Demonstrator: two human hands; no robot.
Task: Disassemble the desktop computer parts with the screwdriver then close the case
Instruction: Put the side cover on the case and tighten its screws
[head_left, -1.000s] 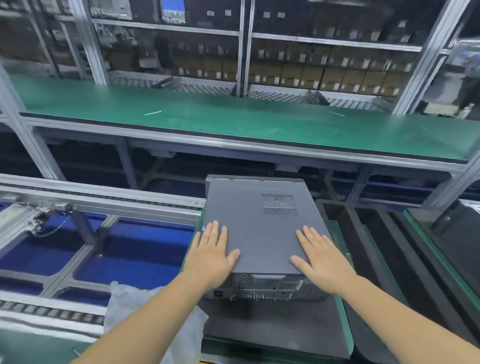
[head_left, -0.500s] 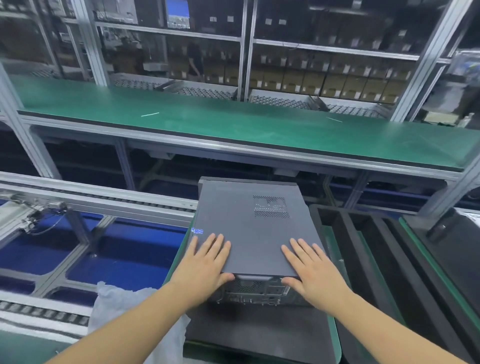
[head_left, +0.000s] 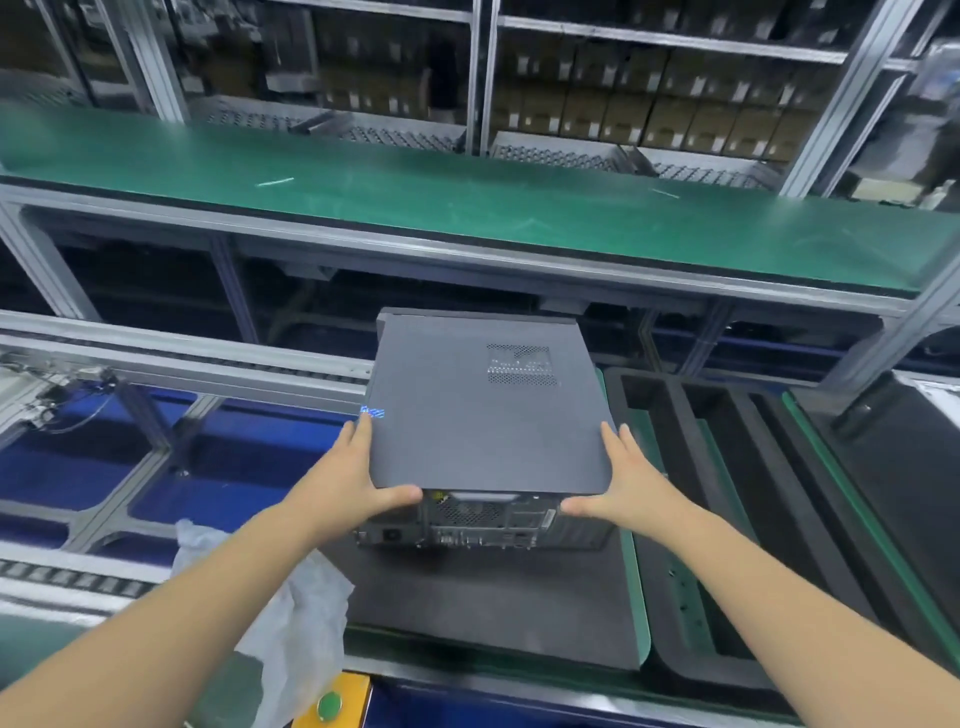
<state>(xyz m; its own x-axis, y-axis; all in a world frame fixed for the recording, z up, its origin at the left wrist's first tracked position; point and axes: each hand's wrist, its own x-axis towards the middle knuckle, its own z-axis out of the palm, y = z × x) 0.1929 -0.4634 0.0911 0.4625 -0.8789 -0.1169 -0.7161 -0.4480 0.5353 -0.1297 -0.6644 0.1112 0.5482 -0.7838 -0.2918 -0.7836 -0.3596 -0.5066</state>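
Observation:
A dark grey desktop computer case (head_left: 483, 415) lies on its side on a black mat (head_left: 493, 613), its cover panel on top with a vent grille near the far right. The rear ports face me. My left hand (head_left: 348, 483) grips the near left corner of the case, fingers along the left side and thumb across the rear edge. At the near right corner my right hand (head_left: 623, 483) holds the case the same way. No screwdriver is in view.
A crumpled clear plastic bag (head_left: 291, 623) lies left of the mat. A black foam tray (head_left: 701, 519) with long slots sits to the right. Behind the case run a roller conveyor rail (head_left: 182, 358) and a green shelf (head_left: 467, 192). A green button (head_left: 330, 704) is at the front edge.
Both hands slid off the top of the cover panel, where they lay flat, down to the near corners of the case and now grip its sides.

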